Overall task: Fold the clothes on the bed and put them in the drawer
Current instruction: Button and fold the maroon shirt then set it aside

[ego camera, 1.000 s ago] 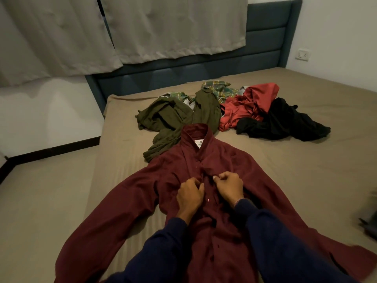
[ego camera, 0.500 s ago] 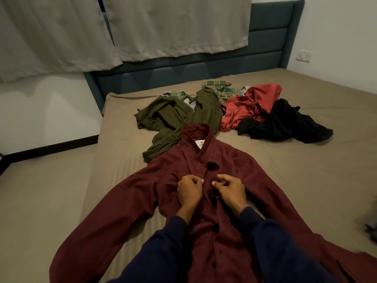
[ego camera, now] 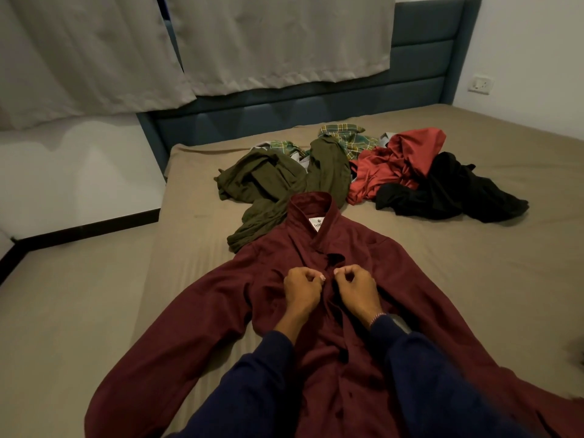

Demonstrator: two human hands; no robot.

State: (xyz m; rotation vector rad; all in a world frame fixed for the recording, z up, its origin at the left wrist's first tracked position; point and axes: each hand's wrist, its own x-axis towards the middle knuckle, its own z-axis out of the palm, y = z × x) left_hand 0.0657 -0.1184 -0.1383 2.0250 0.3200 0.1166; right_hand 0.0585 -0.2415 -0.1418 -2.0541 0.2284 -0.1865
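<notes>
A maroon long-sleeved shirt [ego camera: 221, 305] lies face up on the bed [ego camera: 474, 279], collar away from me, sleeves spread to both sides. My left hand [ego camera: 301, 289] pinches the left edge of its button placket at chest height. My right hand [ego camera: 357, 287] pinches the right edge, the fingertips of both hands almost meeting. Beyond the collar lies a heap of unfolded clothes: an olive green garment [ego camera: 271, 184], a green plaid shirt [ego camera: 350, 139], a red garment [ego camera: 398, 162] and a black garment [ego camera: 452, 191].
A dark blue padded headboard [ego camera: 410, 83] stands at the far end, with grey curtains [ego camera: 252, 42] hanging over it. The bed's left edge drops to a tan floor [ego camera: 63, 311]. A wall socket [ego camera: 480, 85] is at the right. No drawer is in view.
Both hands have shifted slightly up the shirt front toward the collar and stay pinched on the placket. The shirt and the heap have not moved.
</notes>
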